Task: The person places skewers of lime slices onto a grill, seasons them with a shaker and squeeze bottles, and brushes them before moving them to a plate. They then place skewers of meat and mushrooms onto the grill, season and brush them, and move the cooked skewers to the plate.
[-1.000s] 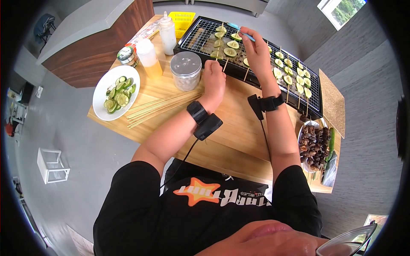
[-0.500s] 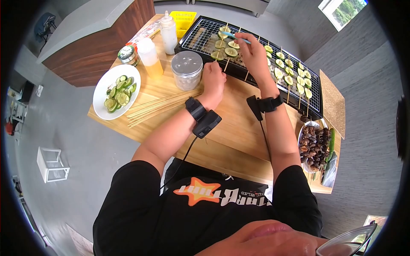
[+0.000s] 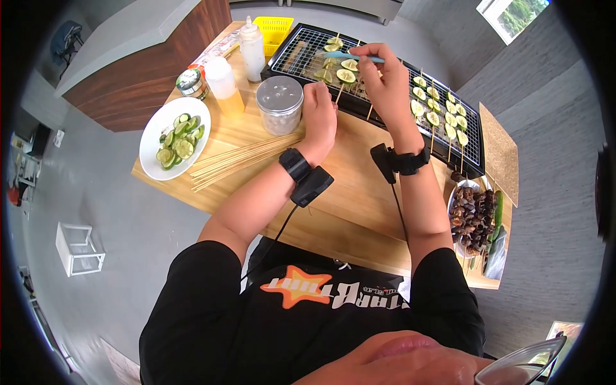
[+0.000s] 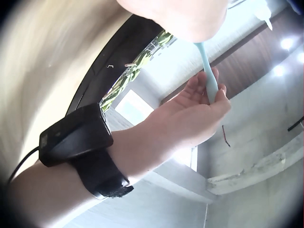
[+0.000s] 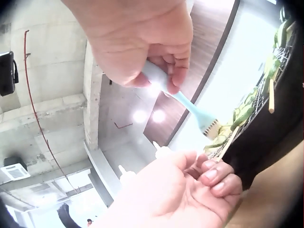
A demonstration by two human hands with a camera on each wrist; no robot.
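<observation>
- Over the left end of a tabletop grill point(image 3: 296, 56), a person's right hand point(image 3: 390, 83) grips a pale-blue brush point(image 5: 194, 110) by its handle, fingertips closed around it.
- At the grill's near edge, the left hand point(image 3: 319, 115) curls its fingers and appears to pinch the end of a skewer point(image 5: 229, 142).
- The brush's bristles point(image 5: 211, 129) hang at the green-rimmed slices point(image 3: 346, 76) threaded on skewers across the grill's mesh; whether they touch cannot be told.
- The step in hand looks to be coating these slices, with the skewer held steady at the grill's edge.
- The next move seems to call for a light stroke along the skewer's length, its end kept firmly pinched so that the slices neither spin nor slip on the grill.
- Just in front of the grill stands a lidded jar point(image 3: 280, 106); off its left end sits a bowl point(image 3: 151, 138) of more slices, and past its right end lie dark, loaded skewers point(image 3: 471, 218).
</observation>
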